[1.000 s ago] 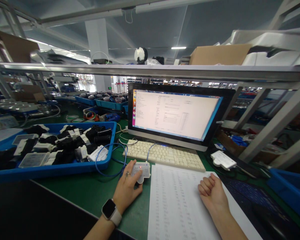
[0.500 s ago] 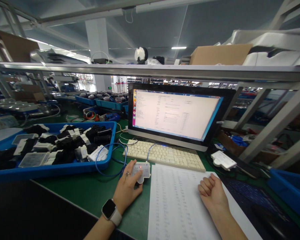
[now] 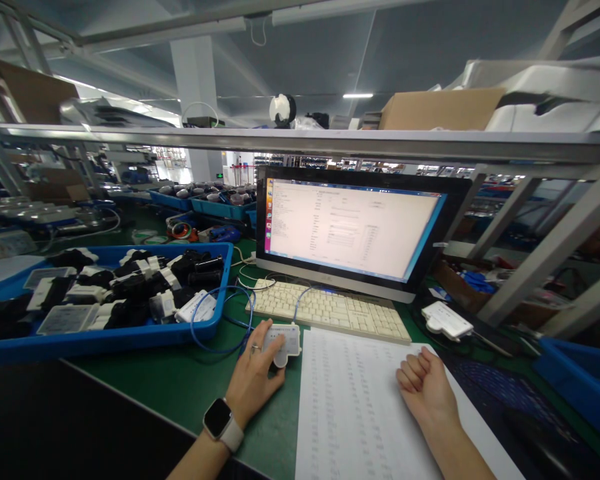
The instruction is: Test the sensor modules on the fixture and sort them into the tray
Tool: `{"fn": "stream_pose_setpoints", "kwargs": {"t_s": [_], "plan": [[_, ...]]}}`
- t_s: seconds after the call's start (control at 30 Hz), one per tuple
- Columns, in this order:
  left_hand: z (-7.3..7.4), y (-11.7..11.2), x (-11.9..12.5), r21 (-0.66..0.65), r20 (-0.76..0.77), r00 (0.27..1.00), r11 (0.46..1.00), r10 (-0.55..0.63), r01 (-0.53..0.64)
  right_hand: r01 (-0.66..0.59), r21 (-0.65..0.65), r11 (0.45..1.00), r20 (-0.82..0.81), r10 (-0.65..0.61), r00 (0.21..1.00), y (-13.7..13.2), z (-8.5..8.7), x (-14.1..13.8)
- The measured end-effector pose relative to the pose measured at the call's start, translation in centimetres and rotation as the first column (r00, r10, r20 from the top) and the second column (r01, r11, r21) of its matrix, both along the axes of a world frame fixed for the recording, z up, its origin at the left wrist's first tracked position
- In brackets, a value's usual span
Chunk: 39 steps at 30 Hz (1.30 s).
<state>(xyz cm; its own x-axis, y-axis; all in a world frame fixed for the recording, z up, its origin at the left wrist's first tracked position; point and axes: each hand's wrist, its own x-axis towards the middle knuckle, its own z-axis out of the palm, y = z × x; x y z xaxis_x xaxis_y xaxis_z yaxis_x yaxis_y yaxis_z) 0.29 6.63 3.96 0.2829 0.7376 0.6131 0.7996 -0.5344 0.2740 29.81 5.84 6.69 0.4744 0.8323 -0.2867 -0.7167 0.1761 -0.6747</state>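
My left hand, with a smartwatch on the wrist and a ring on one finger, rests on the green bench and grips a small white device that has a blue cable plugged into it. My right hand lies as a loose fist on a printed sheet, its fingers curled under with nothing visible in them. Just beyond both hands sit a cream keyboard and a lit monitor.
A blue tray of black and white devices stands at the left. Another white device lies right of the keyboard, with a blue bin at the far right. A metal shelf spans overhead; a dark mat lies at the right.
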Motion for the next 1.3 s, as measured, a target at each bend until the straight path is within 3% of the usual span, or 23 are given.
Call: {"fn": "stream_pose_setpoints", "kwargs": {"t_s": [0.3, 0.43, 0.53, 0.63, 0.73, 1.03, 1.17, 1.3], "plan": [[0.3, -0.3, 0.1, 0.02, 0.024, 1.0, 1.0, -0.014, 0.013, -0.011, 0.016, 1.0, 0.046, 0.01, 0.999, 0.0, -0.2, 0.2], [1.3, 0.1, -1.1, 0.019, 0.199, 0.974, 0.994, 0.106, -0.112, -0.019, 0.029, 0.999, 0.065, 0.017, 0.998, 0.0, -0.3, 0.2], [2.6, 0.9, -3.1, -0.143, 0.272, 0.936, 0.971, 0.225, -0.191, -0.017, 0.015, 1.0, 0.029, 0.017, 0.999, 0.0, -0.1, 0.2], [4.1, 1.5, -4.9, -0.38, 0.109, 0.945, 0.892, 0.308, -0.246, -0.016, 0.01, 1.0, -0.007, 0.016, 1.0, -0.1, 0.2, 0.1], [5.1, 1.9, -5.5, -0.506, -0.041, 0.954, 0.817, 0.298, -0.276, -0.016, 0.003, 1.0, -0.041, 0.016, 0.999, -0.3, 0.4, 0.0], [4.7, 2.8, -4.1, -0.596, -0.223, 0.937, 0.722, 0.27, -0.35, -0.018, -0.002, 1.0, -0.035, 0.018, 0.999, -0.1, 0.4, 0.0], [4.7, 3.4, -4.6, -0.633, -0.176, 0.945, 0.704, 0.274, -0.322, -0.028, 0.003, 1.0, -0.016, 0.028, 0.999, -0.1, 0.3, 0.1], [4.8, 3.6, -5.6, -0.67, -0.013, 0.964, 0.713, 0.266, -0.206, -0.023, 0.007, 1.0, -0.029, 0.023, 0.999, -0.1, 0.4, 0.0]]}}
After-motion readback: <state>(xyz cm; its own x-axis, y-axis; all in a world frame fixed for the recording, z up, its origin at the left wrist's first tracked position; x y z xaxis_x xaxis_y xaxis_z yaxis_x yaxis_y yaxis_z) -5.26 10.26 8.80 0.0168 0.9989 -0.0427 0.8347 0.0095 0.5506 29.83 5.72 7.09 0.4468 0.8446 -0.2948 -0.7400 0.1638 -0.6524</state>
